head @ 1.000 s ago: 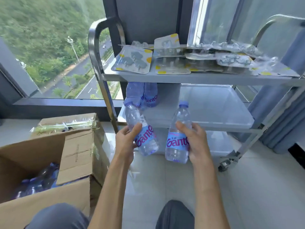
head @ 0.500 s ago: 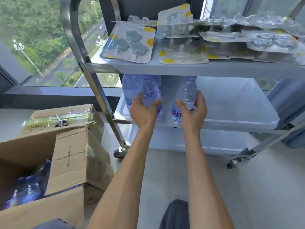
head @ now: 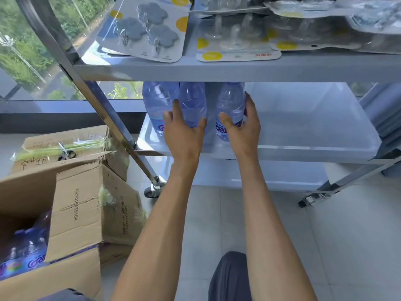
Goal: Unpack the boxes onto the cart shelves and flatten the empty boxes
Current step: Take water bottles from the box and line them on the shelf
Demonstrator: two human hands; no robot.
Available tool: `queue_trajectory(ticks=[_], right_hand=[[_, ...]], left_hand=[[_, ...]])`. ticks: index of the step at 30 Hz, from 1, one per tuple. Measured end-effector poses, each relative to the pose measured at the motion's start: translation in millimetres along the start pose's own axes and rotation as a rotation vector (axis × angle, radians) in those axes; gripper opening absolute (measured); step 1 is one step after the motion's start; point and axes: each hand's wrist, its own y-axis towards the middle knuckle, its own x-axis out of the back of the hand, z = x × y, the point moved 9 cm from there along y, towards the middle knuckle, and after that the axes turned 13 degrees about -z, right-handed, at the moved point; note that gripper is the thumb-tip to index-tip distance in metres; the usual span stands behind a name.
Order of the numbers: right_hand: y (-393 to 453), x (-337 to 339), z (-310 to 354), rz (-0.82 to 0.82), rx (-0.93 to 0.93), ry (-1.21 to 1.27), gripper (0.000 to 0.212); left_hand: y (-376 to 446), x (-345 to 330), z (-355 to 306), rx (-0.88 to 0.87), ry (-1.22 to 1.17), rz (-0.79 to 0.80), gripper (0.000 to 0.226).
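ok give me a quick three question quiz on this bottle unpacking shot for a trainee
1. True or false: both hands grip bottles on the middle shelf.
2. Where do the hook packs lie? A top shelf, B floor, C open box.
3. What is left in the open box?

Key: 1 true, left hand on one bottle, right hand on another bottle. 2 A. 3 more water bottles.

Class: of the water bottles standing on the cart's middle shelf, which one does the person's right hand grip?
The rightmost bottle: the right hand grips it. The left hand grips the next bottle; the leftmost bottle is untouched.
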Motion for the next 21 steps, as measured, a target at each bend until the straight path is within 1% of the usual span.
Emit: queue_trajectory(ticks=[1, 3, 5, 7, 11, 13, 19, 20, 21], right_hand=[[-1.2, 0.1, -2.2, 0.009, -0.007, -0.009, 0.077], [-5.2, 0.1, -9.0, 0.022, -0.021, -0.041, 0.084], [-8.9, 0.5, -13.7, 0.02, -0.001, -0.085, 0.085], [-9.7, -0.6, -13.2, 0.015, 0.025, -0.092, 0.082], [-8.2, -6.9, -14.3, 0.0, 0.032, -0.046, 0.063], [-7.1, -11.1, -16.6, 0.0, 0.029, -0.047, 0.061], [-0.1, -26.5, -18.6, 0.045, 0.02, -0.076, 0.065], [0.7, -29.0, -18.6, 0.054, 0.021, -0.079, 0.066], [1.8, -30.1, -19.3, 0.059, 0.018, -0.08, 0.066]], left_hand=[[-3.0, 1.4, 4.5, 0.021, 0.022, -0.003, 0.074], [-9.5, 4.3, 16.9, 0.079, 0.018, -0.01, 0.062], [-16.2, 6.8, 30.0, 0.123, 0.016, -0.019, 0.052], [-19.5, 5.5, 37.0, 0.149, 0.016, -0.005, 0.044], [-17.5, -0.7, 27.0, 0.121, -0.062, 0.008, 0.02], [-15.4, -2.7, 28.0, 0.135, -0.087, 0.006, 0.019], [-13.7, -4.5, 32.6, 0.132, -0.115, 0.037, 0.02], [-12.0, 2.1, 33.1, 0.12, -0.097, 0.006, 0.021], [-9.1, 13.9, 33.4, 0.096, -0.08, -0.065, 0.022]])
